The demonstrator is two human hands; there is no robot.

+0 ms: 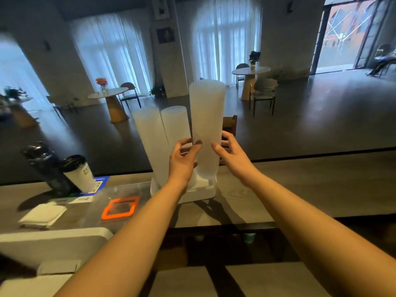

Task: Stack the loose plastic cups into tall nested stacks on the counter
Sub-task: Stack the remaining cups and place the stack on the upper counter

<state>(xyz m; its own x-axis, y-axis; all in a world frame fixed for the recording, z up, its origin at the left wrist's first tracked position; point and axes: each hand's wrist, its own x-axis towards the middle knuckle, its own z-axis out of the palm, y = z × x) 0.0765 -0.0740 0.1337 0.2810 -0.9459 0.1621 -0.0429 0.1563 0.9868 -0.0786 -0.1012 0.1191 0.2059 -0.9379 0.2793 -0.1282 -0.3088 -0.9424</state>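
Writing: blurred, unreadable on paper cup [79,174] left of tallest cup stack [206,127].
Left hand [182,159]: fingers curled, gripping that stack.
Right hand [232,154]: fingers spread, thumb touching it.

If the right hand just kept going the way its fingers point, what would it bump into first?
Most likely the tallest cup stack. The right hand has its fingers curved toward the stack's right side, with the thumb apparently touching or nearly touching it; depth is unclear.
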